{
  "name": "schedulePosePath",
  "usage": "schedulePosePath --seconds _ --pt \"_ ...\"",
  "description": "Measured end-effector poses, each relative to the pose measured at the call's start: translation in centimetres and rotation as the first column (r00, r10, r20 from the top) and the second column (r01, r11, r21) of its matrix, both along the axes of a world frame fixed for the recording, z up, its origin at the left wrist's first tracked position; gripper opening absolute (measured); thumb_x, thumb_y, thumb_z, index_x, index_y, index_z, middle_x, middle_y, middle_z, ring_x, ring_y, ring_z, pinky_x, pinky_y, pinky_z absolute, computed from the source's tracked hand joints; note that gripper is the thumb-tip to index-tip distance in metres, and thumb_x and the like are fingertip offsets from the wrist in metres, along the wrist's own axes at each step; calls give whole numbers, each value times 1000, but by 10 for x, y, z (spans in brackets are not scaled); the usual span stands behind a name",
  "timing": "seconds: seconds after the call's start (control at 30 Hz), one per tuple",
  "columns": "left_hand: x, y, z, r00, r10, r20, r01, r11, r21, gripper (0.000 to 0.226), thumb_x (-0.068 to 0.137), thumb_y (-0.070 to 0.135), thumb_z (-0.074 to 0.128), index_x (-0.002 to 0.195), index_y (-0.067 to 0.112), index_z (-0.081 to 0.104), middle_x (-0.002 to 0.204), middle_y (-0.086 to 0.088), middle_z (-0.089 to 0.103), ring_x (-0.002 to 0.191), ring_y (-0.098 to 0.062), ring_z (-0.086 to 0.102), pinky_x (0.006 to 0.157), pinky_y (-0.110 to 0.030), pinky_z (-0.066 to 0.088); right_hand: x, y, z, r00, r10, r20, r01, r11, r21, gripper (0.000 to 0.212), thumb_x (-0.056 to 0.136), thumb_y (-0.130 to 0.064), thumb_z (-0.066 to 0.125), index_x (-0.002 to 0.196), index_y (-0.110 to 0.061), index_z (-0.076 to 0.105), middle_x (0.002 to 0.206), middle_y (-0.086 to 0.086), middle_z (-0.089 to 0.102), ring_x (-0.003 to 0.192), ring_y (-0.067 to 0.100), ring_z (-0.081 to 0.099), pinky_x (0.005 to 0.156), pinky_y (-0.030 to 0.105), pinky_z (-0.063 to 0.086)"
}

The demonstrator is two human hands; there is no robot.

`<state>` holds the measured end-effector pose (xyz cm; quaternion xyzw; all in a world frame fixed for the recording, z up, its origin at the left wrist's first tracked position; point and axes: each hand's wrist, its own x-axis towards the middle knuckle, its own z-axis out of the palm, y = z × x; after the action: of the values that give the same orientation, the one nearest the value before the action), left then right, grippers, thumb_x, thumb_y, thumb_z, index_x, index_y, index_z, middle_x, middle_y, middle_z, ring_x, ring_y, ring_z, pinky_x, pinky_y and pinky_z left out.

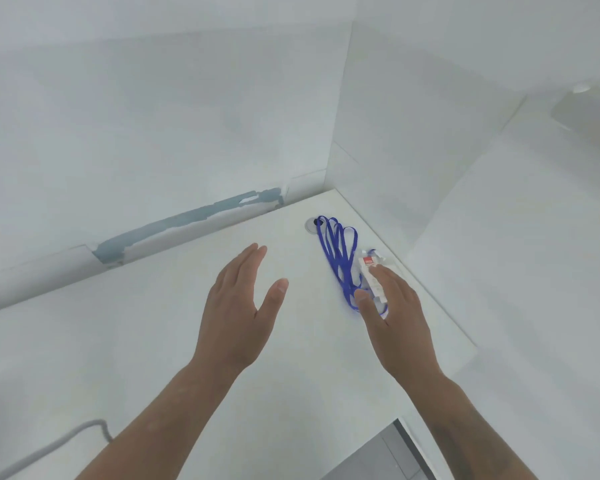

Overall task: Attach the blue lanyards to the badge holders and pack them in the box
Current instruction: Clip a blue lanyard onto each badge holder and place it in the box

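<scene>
Right hand [392, 306] pinching badge holders [373, 277] beside blue lanyards [338, 258] — left hand [238, 306] fingers apart (idle); tangled loops may snag, dragging bundle off desk [153, 341].

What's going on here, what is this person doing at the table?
A person is at a white table with both hands out. The right hand reaches onto a small pile near the table's far right corner: a bundle of blue lanyards and clear badge holders with a red-and-white insert. Its fingers rest on the holders, and whether they grip is unclear. The left hand hovers open over bare tabletop, holding nothing. No box is in view.
</scene>
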<state>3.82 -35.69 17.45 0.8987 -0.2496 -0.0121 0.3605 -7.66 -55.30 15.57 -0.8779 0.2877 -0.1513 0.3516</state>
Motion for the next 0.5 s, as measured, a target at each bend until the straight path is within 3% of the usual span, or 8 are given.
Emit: schedulePosePath --seconds 0.2,0.37,0.5 --pt "6 -71 -42 983 -22 -183 39 995 90 52 98 52 41 147 32 35 147 17 41 135 -7 37 106 -26 33 12 -70 -43 985 -100 -144 112 991 79 44 97 -43 48 139 -30 48 141 -13 50 129 11 43 94 23 34" --pt "25 -128 -89 908 33 -418 35 987 154 38 96 48 47 132 37 50 114 23 61 99 -3 59 90 -26 45 39 -111 -81 950 -117 -289 157 980 119 40 96 -37 51 135 -30 53 140 -10 52 123 15 49 89 30 43" --pt "48 -179 -126 839 65 -540 69 972 223 33 97 38 48 127 29 57 119 11 67 105 -11 62 89 -26 47 65 -139 -113 931 -89 -353 133 986 103 39 95 -33 51 133 -30 55 138 -10 54 116 15 53 79 26 43"
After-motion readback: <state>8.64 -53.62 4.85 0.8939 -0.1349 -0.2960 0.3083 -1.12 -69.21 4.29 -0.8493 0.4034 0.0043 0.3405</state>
